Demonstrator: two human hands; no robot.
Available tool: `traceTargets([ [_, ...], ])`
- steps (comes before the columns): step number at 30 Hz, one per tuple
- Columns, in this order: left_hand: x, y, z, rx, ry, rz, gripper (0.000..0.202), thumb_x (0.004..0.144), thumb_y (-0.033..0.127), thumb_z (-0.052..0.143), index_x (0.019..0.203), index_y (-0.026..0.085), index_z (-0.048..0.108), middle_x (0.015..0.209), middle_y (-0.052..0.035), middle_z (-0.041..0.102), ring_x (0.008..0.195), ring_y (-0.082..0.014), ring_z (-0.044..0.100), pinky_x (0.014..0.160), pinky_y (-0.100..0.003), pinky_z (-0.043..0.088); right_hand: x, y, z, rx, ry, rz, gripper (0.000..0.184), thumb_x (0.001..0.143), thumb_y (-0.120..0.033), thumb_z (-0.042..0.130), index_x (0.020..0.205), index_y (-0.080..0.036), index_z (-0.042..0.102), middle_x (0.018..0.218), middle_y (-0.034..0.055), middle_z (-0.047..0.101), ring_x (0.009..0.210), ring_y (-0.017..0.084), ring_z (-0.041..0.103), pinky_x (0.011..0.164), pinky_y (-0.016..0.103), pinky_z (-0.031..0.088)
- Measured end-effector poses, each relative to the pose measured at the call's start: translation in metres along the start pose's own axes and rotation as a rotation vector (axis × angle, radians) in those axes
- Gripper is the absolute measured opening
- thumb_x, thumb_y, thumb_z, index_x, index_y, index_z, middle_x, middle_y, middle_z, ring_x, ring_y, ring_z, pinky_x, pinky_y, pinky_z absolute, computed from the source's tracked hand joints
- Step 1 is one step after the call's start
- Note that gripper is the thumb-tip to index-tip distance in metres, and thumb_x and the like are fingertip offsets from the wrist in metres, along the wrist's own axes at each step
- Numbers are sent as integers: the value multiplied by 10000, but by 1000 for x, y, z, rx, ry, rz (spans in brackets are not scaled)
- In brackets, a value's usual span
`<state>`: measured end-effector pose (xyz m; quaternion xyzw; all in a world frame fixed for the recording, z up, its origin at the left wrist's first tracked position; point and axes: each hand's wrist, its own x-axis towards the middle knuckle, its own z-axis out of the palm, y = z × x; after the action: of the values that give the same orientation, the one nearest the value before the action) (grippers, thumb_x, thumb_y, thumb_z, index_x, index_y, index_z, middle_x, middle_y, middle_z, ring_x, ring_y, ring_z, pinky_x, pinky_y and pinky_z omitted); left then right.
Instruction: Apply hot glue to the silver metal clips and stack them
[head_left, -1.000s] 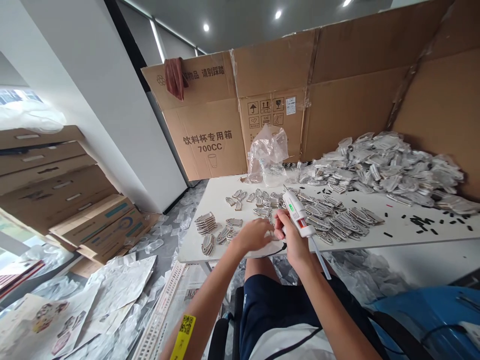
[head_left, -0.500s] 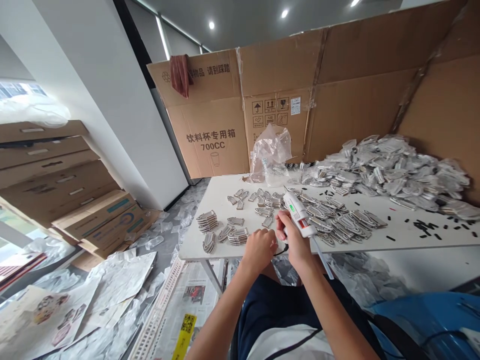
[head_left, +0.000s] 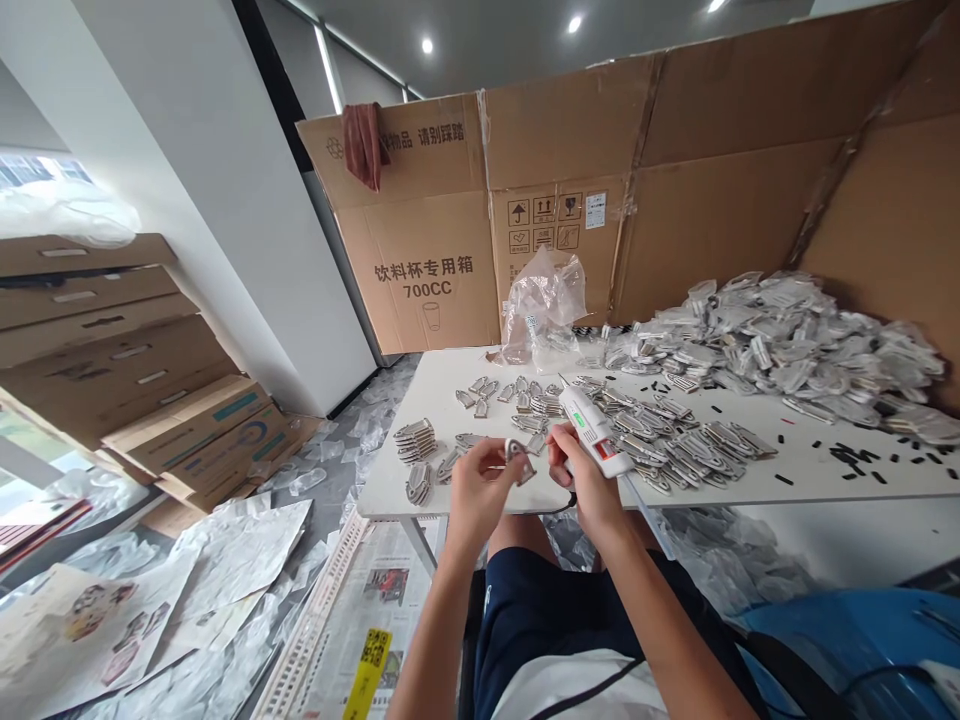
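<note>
Left hand (head_left: 476, 490), fingers (head_left: 496, 462) closed, pinching a small grey-and-tan cut-out piece (head_left: 516, 460) above the white bench (head_left: 420, 480); right hand (head_left: 589, 482), fingers (head_left: 559, 438) wrapped around a white hot glue gun (head_left: 592, 430), its tip just beside that piece. Also present: rows of matching pieces (head_left: 675, 440) on the bench, black strips (head_left: 847, 458) at far right, a heap of similar pieces (head_left: 780, 340) against flattened cardboard (head_left: 712, 220)

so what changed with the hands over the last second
The left hand has risen from the table edge and now holds a small tag up in its fingers, beside the glue gun. The right hand still grips the gun, and the heap of tags stays as it was.
</note>
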<state>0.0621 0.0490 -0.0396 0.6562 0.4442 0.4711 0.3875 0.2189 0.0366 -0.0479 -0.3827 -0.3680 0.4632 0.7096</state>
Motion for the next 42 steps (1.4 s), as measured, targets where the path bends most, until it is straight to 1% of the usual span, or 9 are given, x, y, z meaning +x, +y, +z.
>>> traceTargets([
  [2,-6,8,-16,-139,72,-19,287,914,490,767,975,215,713,952,-48,773,885,-209,740,779,-293,590,-3,0,2,-26,-17,21,396,888,-580,814,791,-216,691,613,-48,522,468,80,338,453,256,212],
  [5,-15,15,-33,-411,166,-80,305,871,453,857,965,201,713,924,-29,741,849,-168,699,764,-259,577,-8,1,5,-82,-63,35,410,892,-593,816,800,-209,708,627,-33,551,505,85,367,476,245,254],
  [10,-22,26,-42,-607,288,-95,331,798,347,934,980,223,687,1028,-20,778,921,-181,751,862,-301,618,-12,4,8,-124,-135,45,446,888,-638,816,818,-203,743,668,3,597,558,115,435,488,258,280],
  [15,-27,34,-44,-619,296,-134,386,790,374,915,1122,202,818,1143,-85,836,1034,-244,787,932,-345,625,-20,-2,12,-289,-164,-2,503,923,-687,749,788,-203,752,622,2,566,536,126,401,509,295,302],
  [17,-29,35,-45,-624,290,-126,353,800,379,902,1100,205,835,1129,-84,843,1025,-242,786,925,-339,622,-24,-7,13,-365,-215,-46,496,950,-669,724,747,-216,731,599,-2,543,546,143,418,530,309,325],
  [21,-32,36,-46,-570,364,-116,295,768,369,915,1011,224,833,1017,-44,827,942,-205,753,838,-299,621,-28,-16,14,-484,-386,-222,428,1016,-556,681,727,-240,679,705,26,644,651,195,561,636,340,420],
  [26,-34,39,-48,-563,379,-111,272,781,370,909,1001,232,830,1036,-39,819,944,-197,737,823,-287,608,-27,-17,16,-590,-523,-330,426,1053,-508,634,722,-243,593,723,17,612,648,193,530,646,347,372],
  [38,-40,48,-50,-572,350,-96,281,768,345,944,979,211,816,927,-23,777,799,-133,611,694,-213,485,-29,-11,16,-610,-557,-405,436,1093,-498,582,747,-243,510,723,-4,554,649,179,493,641,339,335],
  [42,-42,49,-50,-583,339,-101,283,785,343,948,986,204,806,910,-20,764,808,-127,607,727,-210,489,-29,-9,16,-604,-554,-420,426,1095,-470,587,751,-233,503,715,-13,545,638,164,473,632,335,330],
])
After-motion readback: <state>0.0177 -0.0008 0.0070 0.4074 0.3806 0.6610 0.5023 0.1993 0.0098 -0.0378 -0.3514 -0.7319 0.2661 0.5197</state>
